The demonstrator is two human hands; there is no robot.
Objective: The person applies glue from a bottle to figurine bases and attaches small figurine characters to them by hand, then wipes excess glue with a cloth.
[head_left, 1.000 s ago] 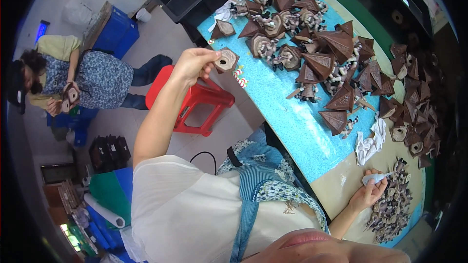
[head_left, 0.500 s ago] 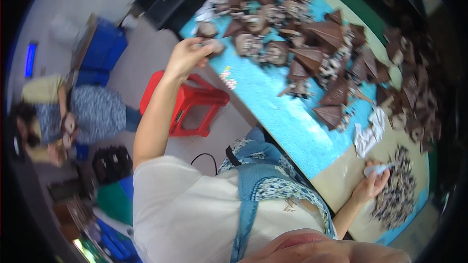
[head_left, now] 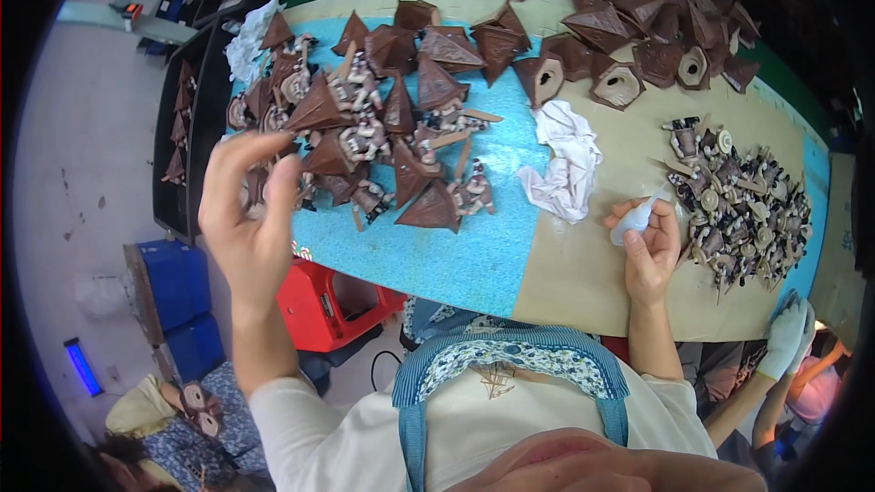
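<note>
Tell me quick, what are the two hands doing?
Left hand: raised over the table edge, fingers pinched on a small piece that is hard to make out.
Right hand: closed on a small white bottle.

brown house pieces (head_left: 428, 210), turquoise mat (head_left: 456, 260), white rag (head_left: 565, 164), red stool (head_left: 333, 305)

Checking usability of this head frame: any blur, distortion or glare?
Head view: strong fisheye bend with a black rim; left hand slightly motion-blurred; right hand and its small white bottle fairly sharp; even light, no harsh glare on the table.
</note>
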